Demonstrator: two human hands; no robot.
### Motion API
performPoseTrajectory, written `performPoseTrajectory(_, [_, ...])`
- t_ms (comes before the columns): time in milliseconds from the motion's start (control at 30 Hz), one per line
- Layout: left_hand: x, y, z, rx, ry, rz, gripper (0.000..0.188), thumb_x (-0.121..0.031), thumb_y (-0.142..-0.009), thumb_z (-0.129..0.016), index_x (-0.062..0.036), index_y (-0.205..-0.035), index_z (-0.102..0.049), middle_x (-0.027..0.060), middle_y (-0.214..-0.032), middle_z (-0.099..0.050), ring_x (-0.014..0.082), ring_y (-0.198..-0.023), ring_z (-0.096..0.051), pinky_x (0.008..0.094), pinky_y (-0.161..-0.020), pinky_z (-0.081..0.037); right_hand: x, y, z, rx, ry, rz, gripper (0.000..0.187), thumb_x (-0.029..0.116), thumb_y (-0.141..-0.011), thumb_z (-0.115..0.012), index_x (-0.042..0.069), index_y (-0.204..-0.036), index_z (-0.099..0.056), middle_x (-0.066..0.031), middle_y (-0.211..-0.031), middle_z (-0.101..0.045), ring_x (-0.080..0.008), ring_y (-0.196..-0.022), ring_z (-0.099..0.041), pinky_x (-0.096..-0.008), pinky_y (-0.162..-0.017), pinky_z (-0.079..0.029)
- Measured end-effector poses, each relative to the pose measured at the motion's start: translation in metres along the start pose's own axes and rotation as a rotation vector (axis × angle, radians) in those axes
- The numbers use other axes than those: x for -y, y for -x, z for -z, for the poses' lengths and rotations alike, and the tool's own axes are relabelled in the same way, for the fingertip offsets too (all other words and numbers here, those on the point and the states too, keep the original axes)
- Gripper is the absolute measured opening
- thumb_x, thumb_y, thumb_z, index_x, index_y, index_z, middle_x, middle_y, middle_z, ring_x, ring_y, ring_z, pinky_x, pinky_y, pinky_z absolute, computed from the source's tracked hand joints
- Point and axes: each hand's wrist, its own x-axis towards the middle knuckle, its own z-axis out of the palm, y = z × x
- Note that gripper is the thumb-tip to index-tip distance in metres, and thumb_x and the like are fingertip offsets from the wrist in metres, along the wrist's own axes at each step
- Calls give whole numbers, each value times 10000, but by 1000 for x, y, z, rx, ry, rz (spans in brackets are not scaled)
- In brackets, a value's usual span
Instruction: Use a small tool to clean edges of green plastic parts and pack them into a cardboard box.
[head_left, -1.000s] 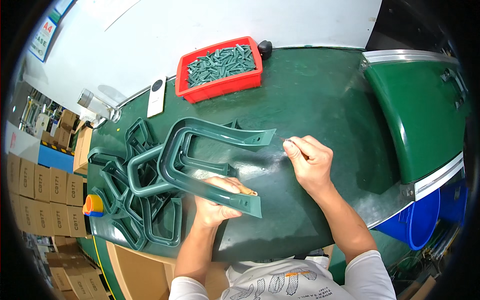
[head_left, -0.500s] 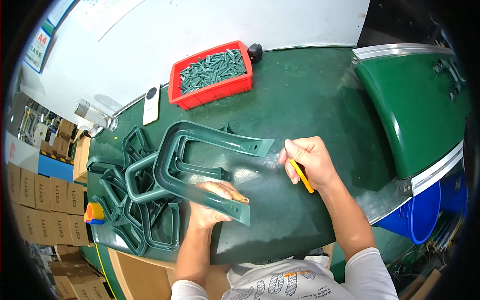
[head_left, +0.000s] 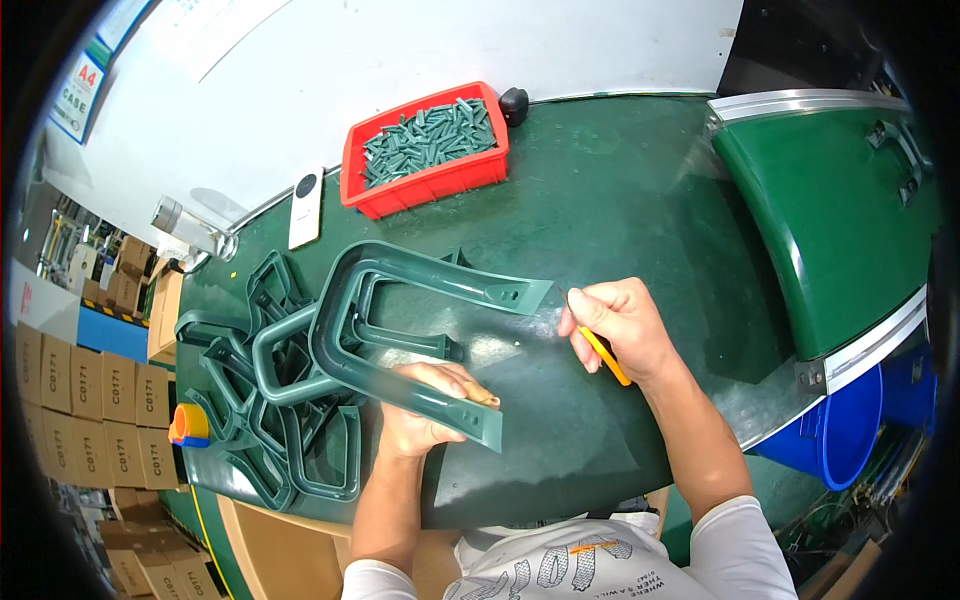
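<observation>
My left hand [head_left: 408, 432] is closed round the lower leg of a green U-shaped plastic handle [head_left: 445, 276], whose open side points right. A fingertip of this hand has a tan covering. At the right, my right hand [head_left: 628, 325] is closed on a slim yellow-handled tool [head_left: 605, 356]; its working end is hidden by the fingers or too fine to make out. The thumb and fingertips are just right of the handle's upper end, which has a small hole. Left of and beneath the held piece lies a tangled pile of similar green handles [head_left: 350, 450].
A red bin [head_left: 437, 187] full of small green pieces stands at the back, with a white phone-like device [head_left: 306, 212] and a clear bottle [head_left: 190, 230] to its left. An orange-and-blue roll [head_left: 190, 425] lies at the left edge. A green curved panel [head_left: 800, 200] stands right, above blue buckets [head_left: 825, 435].
</observation>
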Motion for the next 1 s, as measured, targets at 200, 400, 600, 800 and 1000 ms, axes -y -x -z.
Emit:
performPoseTrajectory(200, [-1, 1, 0, -2, 3, 3, 406, -230, -641, -842, -26, -891, -595, 191, -755, -667, 319, -720, -680, 367, -622, -535, -1, 0, -1, 4, 0, 8, 394, 301, -932, -549, -7, -697, -619, -45, -501, -546, -82, -403, -485, -221, -405, -384])
performPoseTrajectory(400, [1, 1, 1, 2, 28, 13, 397, -199, -644, -841, -13, -892, -594, 194, -767, -663, 315, -734, -681, 366, -636, -543, -1, 1, -1, 2, 2, 15, 402, 310, -933, -549, 1, -686, -618, -43, -498, -545, -81, -403, -488, -218, -405, -386])
performPoseTrajectory(600, [0, -3, -11, -142, -17, 123, 357, -104, -669, -825, 14, -920, -599, 155, -807, -662, 296, -768, -678, 373, -664, -549, -9, 2, -9, 214, 485, 252, 375, 254, -933, -538, -24, -691, -609, -58, -487, -534, -99, -384, -471, -237, -400, -377])
performPoseTrajectory(800, [-11, 5, -4, -161, -50, 91, 346, -43, -670, -804, 5, -952, -610, 144, -937, -653, 228, -864, -646, 348, -766, -523, -16, -15, 7, -186, 19, 143, 305, 215, -937, -529, -45, -792, -593, -44, -546, -512, -122, -452, -457, -248, -448, -360])
performPoseTrajectory(1000, [-72, 55, -23, -239, -644, 77, 321, -7, -692, -758, 18, -975, -611, 154, -971, -647, 268, -847, -636, 340, -746, -505, -47, -24, 11, -192, 130, 183, 238, 177, -948, -493, -31, -1051, -547, -15, -627, -467, -95, -537, -450, -221, -472, -346])
